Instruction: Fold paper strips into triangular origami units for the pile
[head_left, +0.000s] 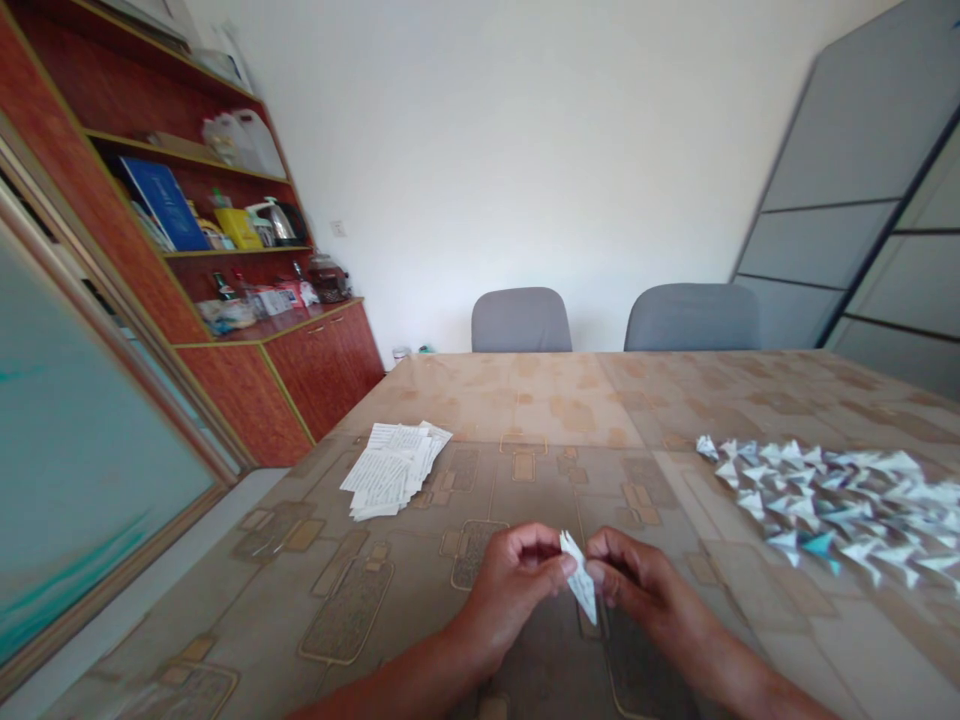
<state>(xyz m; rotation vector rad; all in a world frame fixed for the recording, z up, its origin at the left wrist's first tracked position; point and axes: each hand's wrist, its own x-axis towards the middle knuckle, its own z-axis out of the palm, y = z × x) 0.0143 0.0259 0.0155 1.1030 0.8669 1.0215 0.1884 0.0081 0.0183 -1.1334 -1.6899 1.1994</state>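
A small folded piece of printed paper (580, 585) is held up above the table between my two hands. My left hand (517, 570) pinches its left side between thumb and fingers. On the other side, my right hand (630, 572) has thumb and fingertips closed at the paper's right edge. The paper is narrow, white with faint print, and comes to a point at the bottom. To the left lies a loose stack of printed paper slips (397, 468). Many small folded paper pieces (832, 500) stand in rows at the right.
The table (495, 460) has a patterned cover. Two grey chairs (521, 320) stand behind its far edge. A red-brown shelf cabinet (322, 370) with bottles and boxes is at the back left, beside a glass door (75, 440). Grey panels (832, 150) rise at the right.
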